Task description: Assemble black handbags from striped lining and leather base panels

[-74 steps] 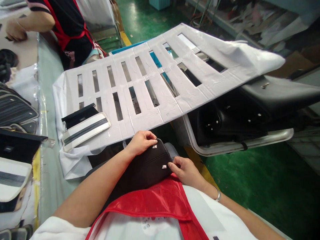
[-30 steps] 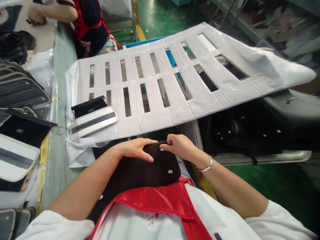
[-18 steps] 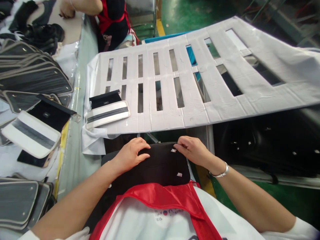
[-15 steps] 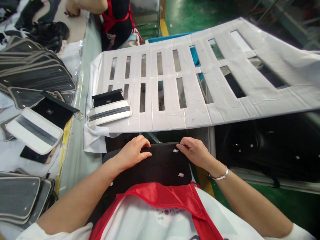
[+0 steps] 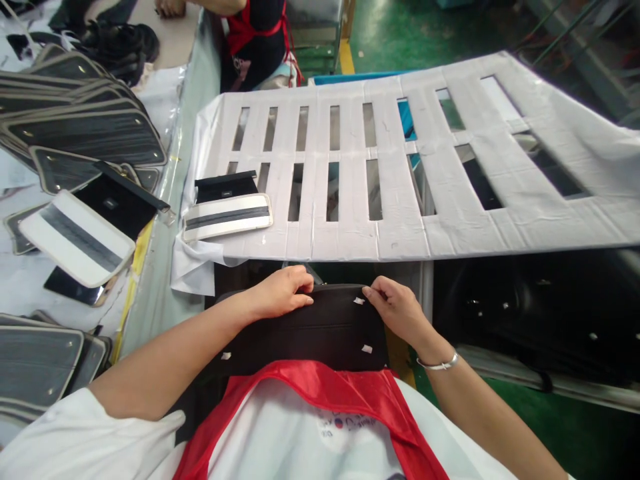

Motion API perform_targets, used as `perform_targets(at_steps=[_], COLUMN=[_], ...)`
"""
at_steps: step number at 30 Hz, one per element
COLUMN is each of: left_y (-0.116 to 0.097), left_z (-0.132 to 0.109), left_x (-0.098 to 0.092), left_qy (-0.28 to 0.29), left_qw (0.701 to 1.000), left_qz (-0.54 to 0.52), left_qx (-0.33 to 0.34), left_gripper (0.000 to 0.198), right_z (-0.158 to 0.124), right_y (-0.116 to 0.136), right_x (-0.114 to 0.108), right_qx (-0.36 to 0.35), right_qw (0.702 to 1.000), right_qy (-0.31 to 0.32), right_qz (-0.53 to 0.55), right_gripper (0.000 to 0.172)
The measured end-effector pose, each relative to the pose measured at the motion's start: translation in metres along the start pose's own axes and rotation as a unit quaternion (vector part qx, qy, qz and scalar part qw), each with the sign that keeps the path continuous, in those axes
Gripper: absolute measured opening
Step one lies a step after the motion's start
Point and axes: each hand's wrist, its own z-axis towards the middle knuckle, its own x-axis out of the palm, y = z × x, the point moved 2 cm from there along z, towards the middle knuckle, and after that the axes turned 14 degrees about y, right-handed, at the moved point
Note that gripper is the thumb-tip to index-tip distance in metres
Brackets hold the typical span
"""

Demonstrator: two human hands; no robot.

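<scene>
A black bag with small white tape scraps on its face rests in front of my body, against the red apron. My left hand bends over its top edge, fingers curled and thumb pointing right, closed on the bag; the exact fingertip contact is hidden. Between my hands, a small bit of metal shows at the top edge. With thumb and fingers pinched together, my right hand grips the bag's upper right corner. A silver bangle circles that wrist.
Beyond the bag stands a white slotted rack bearing a white striped panel. Stacks of grey panels, another striped panel and a phone lie on the left table. Black material fills the right side. A co-worker is at the back.
The view has shifted slightly, moving the surroundings to the right. My left hand has edged right along the bag's top, and its forearm has lifted, uncovering a white scrap. My right hand keeps its pinch.
</scene>
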Motion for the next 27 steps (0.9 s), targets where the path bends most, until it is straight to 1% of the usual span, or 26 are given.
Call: perform_targets(at_steps=[2, 4, 6, 7, 8, 9, 10, 11, 12, 13, 15, 17, 18, 20, 22, 23, 25, 26, 27], left_y=[0.005, 0.009, 0.012, 0.013, 0.014, 0.015, 0.017, 0.021, 0.027, 0.036, 0.059, 0.084, 0.093, 0.101, 0.095, 0.088, 0.071, 0.064, 0.059], left_z=[0.000, -0.001, -0.002, -0.001, -0.001, 0.000, 0.000, -0.001, -0.004, -0.010, -0.032, -0.066, -0.084, -0.115, -0.130, -0.132, -0.124, -0.118, -0.112], left_x=[0.002, 0.005, 0.009, 0.011, 0.013, 0.014, 0.014, 0.014, 0.011, 0.008, -0.001, -0.005, -0.004, 0.007, 0.026, 0.036, 0.053, 0.058, 0.061], left_qy=[-0.018, -0.028, -0.041, -0.049, -0.057, -0.062, -0.065, -0.071, -0.083, -0.100, -0.163, -0.240, -0.274, -0.327, -0.351, -0.353, -0.325, -0.316, -0.295], left_qw=[0.999, 0.997, 0.996, 0.995, 0.994, 0.991, 0.988, 0.985, 0.982, 0.978, 0.962, 0.934, 0.922, 0.912, 0.920, 0.925, 0.934, 0.930, 0.931], left_qz=[-0.016, -0.040, -0.060, -0.072, -0.088, -0.109, -0.130, -0.149, -0.165, -0.181, -0.216, -0.250, -0.256, -0.222, -0.130, -0.069, 0.067, 0.117, 0.149], left_qx=[0.038, 0.057, 0.053, 0.047, 0.043, 0.043, 0.044, 0.044, 0.036, 0.020, -0.031, -0.081, -0.096, -0.110, -0.115, -0.119, -0.134, -0.147, -0.153], left_gripper=[0.008, 0.007, 0.008, 0.009, 0.009, 0.010, 0.015, 0.024, 0.031, 0.035, 0.033, 0.034, 0.037, 0.043, 0.046, 0.047, 0.050, 0.054, 0.058], right_z=[0.000, 0.000, 0.000, 0.001, 0.003, 0.005, 0.009, 0.012, 0.016, 0.020, 0.026, 0.029, 0.030, 0.031, 0.030, 0.030, 0.030, 0.030, 0.031], right_y=[0.002, 0.009, 0.021, 0.031, 0.041, 0.052, 0.063, 0.072, 0.080, 0.085, 0.090, 0.092, 0.092, 0.093, 0.095, 0.096, 0.096, 0.095, 0.093], right_x=[-0.004, -0.008, -0.011, -0.010, -0.008, -0.003, 0.003, 0.011, 0.019, 0.026, 0.035, 0.039, 0.039, 0.040, 0.041, 0.041, 0.042, 0.042, 0.043], right_qx=[0.017, 0.040, 0.056, 0.049, 0.030, -0.001, -0.034, -0.062, -0.078, -0.079, -0.063, -0.051, -0.047, -0.037, -0.027, -0.026, -0.036, -0.047, -0.060], right_qw=[0.999, 0.997, 0.991, 0.988, 0.983, 0.978, 0.972, 0.964, 0.956, 0.949, 0.938, 0.931, 0.930, 0.929, 0.931, 0.932, 0.931, 0.928, 0.927], right_qy=[0.025, 0.041, 0.015, -0.004, -0.017, -0.018, -0.003, 0.026, 0.059, 0.089, 0.127, 0.129, 0.122, 0.109, 0.093, 0.080, 0.051, 0.035, 0.022], right_qz=[-0.019, -0.060, -0.117, -0.148, -0.179, -0.207, -0.232, -0.256, -0.276, -0.293, -0.318, -0.337, -0.344, -0.351, -0.351, -0.353, -0.361, -0.367, -0.369], right_gripper=[0.033, 0.031, 0.025, 0.026, 0.035, 0.050, 0.064, 0.074, 0.077, 0.075, 0.061, 0.053, 0.051, 0.050, 0.051, 0.051, 0.049, 0.047, 0.044])
